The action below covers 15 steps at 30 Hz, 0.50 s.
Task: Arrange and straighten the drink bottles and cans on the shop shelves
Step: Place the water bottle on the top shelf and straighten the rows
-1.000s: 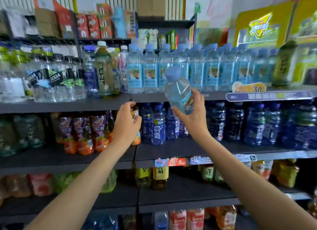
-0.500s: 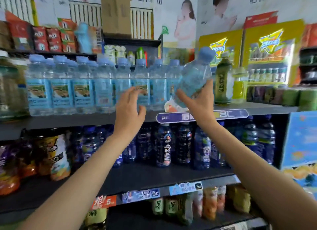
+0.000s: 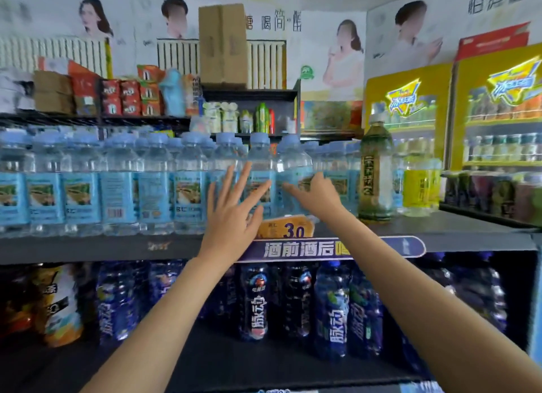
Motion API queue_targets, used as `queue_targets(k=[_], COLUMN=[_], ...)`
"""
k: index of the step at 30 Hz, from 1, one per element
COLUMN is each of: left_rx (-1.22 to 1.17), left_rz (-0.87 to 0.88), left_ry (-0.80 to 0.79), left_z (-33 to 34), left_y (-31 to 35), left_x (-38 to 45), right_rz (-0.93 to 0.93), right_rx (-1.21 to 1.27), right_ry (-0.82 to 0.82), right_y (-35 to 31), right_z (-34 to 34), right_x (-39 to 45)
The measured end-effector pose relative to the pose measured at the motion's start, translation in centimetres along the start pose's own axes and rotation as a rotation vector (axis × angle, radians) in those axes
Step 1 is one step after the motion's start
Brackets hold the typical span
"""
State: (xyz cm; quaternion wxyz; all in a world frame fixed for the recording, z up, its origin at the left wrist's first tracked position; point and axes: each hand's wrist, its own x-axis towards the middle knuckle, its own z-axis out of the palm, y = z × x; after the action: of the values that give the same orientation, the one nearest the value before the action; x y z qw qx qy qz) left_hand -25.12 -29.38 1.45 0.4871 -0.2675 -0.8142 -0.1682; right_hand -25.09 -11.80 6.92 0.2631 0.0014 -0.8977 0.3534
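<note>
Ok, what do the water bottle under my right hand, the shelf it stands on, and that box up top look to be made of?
The water bottle looks like clear, glossy thin plastic: you see through it, and it has a blue cap and a printed label. The shelf looks like dark matte board or painted metal; which one is unclear. The box looks like plain brown cardboard, with a taped seam.

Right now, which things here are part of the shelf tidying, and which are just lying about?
Job in hand:
water bottle, gripped by right hand
left hand, open at the water row
tea bottle
blue bottles below

Lying about:
cardboard box
price tag
wall posters
</note>
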Motion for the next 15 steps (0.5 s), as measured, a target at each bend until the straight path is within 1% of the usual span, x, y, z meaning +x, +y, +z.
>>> queue_targets(k=[2,5,8,10,11,13,15], left_rx=[0.025,0.035,0.011,0.014,0.010,0.000,0.006], left_rz=[0.003,-0.010,-0.005,0.003,0.003,0.002,0.003], left_ry=[-0.005,-0.001,0.003,0.021,0.023,0.015,0.019], left_z=[0.3,0.5,0.5,0.5,0.5,0.5,0.5], left_y=[-0.1,-0.2,-0.3,-0.3,-0.3,-0.2,-0.1], left_x=[-0.2,-0.5,-0.4,-0.4,-0.5,-0.6,-0.5], right_rz=[-0.060,-0.110,-0.169,-0.159,-0.135,-0.084,-0.062], right_rx=[0.005,0.103,0.098,0.050,0.009,-0.082,-0.090], right_ry=[-0.053,-0.176,-0.270,-0.306,-0.299,-0.226,-0.162], right_y=[-0.3,-0.3,-0.2,-0.2,-0.3,-0.3,0.0], right_z=[0.1,-0.7,-1.8,-2.0,-1.8,-1.1,-0.2], right_x=[-0.1,-0.5,-1.0,-0.8,-0.5,0.1,0.8])
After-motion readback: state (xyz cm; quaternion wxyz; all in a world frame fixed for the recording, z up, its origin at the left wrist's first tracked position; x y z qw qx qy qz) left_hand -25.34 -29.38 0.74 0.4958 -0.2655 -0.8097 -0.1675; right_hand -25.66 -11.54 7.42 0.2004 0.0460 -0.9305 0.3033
